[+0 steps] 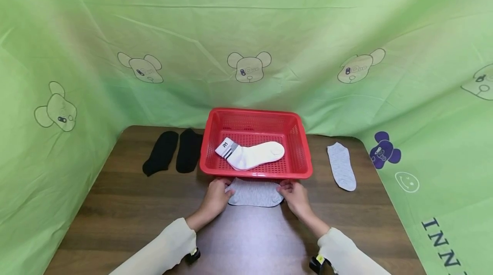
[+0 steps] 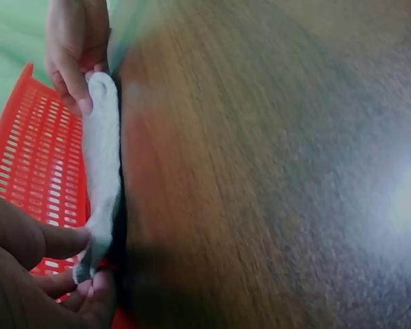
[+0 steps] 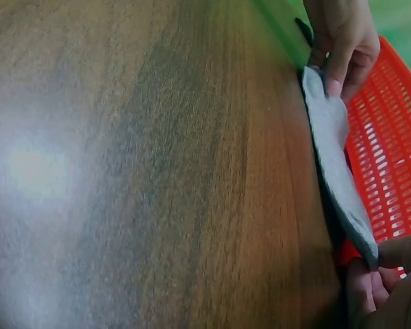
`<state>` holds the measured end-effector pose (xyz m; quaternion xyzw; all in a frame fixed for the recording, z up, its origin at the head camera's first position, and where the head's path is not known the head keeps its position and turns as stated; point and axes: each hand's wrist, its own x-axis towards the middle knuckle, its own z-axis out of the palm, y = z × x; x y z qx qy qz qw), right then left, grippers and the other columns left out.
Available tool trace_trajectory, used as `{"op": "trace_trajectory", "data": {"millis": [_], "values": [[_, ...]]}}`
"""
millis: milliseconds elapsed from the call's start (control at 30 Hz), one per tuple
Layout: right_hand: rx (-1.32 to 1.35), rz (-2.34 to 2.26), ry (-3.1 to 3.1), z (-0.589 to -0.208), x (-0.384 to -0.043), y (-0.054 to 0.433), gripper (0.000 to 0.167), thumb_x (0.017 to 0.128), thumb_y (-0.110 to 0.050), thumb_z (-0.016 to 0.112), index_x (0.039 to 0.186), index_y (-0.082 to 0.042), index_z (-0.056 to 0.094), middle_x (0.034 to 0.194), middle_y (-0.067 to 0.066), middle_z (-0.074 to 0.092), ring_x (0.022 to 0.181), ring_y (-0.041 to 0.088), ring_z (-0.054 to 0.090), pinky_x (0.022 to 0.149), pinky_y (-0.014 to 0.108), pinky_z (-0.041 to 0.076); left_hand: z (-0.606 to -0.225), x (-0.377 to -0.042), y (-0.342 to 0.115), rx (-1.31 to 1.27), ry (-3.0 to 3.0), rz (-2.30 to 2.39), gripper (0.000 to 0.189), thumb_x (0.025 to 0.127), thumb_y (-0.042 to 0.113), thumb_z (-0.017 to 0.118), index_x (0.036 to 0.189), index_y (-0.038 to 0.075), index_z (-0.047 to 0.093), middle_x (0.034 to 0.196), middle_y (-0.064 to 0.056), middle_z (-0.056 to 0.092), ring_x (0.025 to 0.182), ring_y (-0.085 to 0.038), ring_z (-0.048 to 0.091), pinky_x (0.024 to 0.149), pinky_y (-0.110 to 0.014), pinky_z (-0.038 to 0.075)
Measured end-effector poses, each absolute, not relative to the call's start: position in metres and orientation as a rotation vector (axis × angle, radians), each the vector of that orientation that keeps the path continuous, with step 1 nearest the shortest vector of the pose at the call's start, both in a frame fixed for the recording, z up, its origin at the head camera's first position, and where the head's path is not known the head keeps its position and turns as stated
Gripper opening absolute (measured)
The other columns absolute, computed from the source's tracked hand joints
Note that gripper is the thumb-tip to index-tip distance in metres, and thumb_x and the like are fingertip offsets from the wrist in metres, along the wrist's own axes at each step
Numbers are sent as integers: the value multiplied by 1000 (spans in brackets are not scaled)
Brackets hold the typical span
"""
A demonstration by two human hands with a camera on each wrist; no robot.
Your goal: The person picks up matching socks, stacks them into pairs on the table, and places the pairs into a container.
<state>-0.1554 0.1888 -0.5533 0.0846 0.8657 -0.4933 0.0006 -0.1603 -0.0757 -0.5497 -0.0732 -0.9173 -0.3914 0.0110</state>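
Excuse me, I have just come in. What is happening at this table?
A person's left hand and right hand hold a grey sock between them, each pinching one end, close in front of a red basket. A white sock with dark stripes at its cuff lies in the basket. On the wooden table, two black socks lie to the left of the basket, and a second grey sock lies to the right.

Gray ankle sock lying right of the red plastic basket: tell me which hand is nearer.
Right. The right hand is left of the gray ankle sock; the left hand is farther left, with the held gray sock between both hands.
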Motion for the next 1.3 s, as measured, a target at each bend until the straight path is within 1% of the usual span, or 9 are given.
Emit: {"op": "trace_trajectory", "data": {"millis": [100,267,533,700,800,867,1067,1167,1300], "values": [[278,-1539,2744,-553,-156,188,15,86,-2,76,97,7,69,87,18,73,73,9,64,66,17,51,-550,-160,-76,-231,-2858,-1205,15,81,-6,78,96,-5,74,93,-16,74,90,-31,69,78,-44,56],[301,-1495,2811,-553,-155,187,16,84,-6,80,94,4,72,85,16,74,74,12,69,66,18,52,-552,-159,-77,-224,-2833,-1173,11,80,-7,78,90,-2,75,85,-13,74,81,-27,68,71,-40,55],[424,-1517,2836,-556,-154,186,23,79,-12,87,91,1,72,83,14,74,68,3,62,63,17,50,-549,-163,-81,-206,-2800,-1180,7,80,-1,81,76,3,76,67,-4,71,64,-13,62,57,-29,48],[463,-1560,2787,-553,-151,194,28,82,-13,85,97,4,68,86,16,72,67,1,59,61,17,50,-541,-163,-86,-191,-2834,-1115,4,84,-1,78,87,0,77,75,-8,73,68,-17,62,60,-34,50],[434,-1538,2782,-548,-146,207,28,85,-10,82,102,5,64,88,17,71,66,1,59,58,18,51,-534,-159,-92,-221,-2871,-1033,6,88,0,73,93,0,77,83,-10,75,76,-21,68,67,-38,54],[373,-1453,2839,-546,-144,221,26,86,-7,79,104,3,63,89,15,71,68,1,59,59,18,51,-527,-154,-96,-281,-2902,-1021,7,90,1,71,94,1,77,87,-8,76,78,-19,69,68,-36,55],[84,-1104,3155,-546,-147,274,23,81,1,75,102,1,65,92,13,70,77,17,66,70,25,52,-494,-138,-104,-542,-2932,-1202,11,97,7,67,102,6,77,82,1,70,66,-6,56,60,-22,50],[-32,-934,3317,-547,-153,301,23,78,3,75,98,3,65,91,16,67,80,30,65,75,37,51,-479,-136,-109,-648,-2842,-1076,12,98,15,69,105,10,77,87,4,71,79,-6,61,70,-25,55],[-113,-693,3466,-546,-159,330,26,75,2,75,97,5,63,90,22,62,86,42,57,75,54,45,-469,-144,-119,-705,-2689,-796,18,94,20,75,111,13,78,100,3,72,98,-14,61,87,-34,53]]}}
